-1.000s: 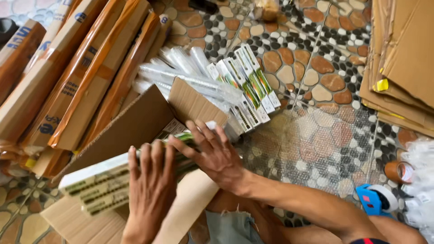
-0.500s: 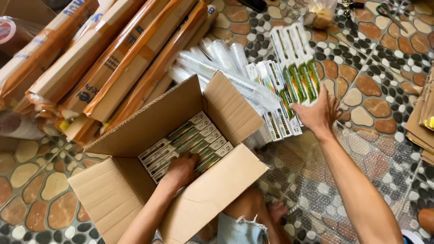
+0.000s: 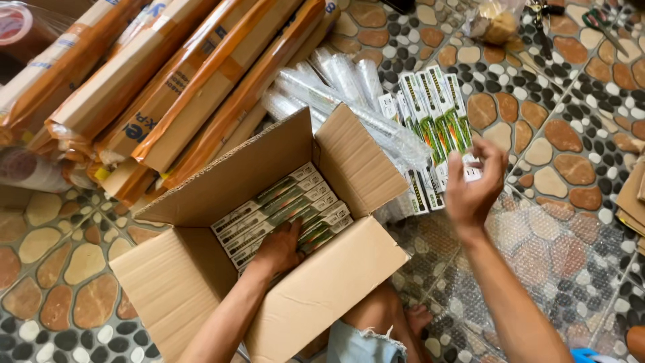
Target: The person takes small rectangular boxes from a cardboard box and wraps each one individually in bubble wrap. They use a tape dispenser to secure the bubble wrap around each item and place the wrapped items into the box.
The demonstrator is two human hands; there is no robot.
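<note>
Packing step: our left hand (image 3: 279, 247) lies flat on packs in the carton (image 3: 322, 296); right hand (image 3: 474, 188) seemingly pinches green-white packs (image 3: 433, 111). Next: lower them alongside.

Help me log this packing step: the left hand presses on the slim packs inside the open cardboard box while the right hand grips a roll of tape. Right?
Not quite. The right hand grips several slim white-and-green packs, not tape, as the head view shows. The left hand does press on the packs in the open cardboard box.
</note>
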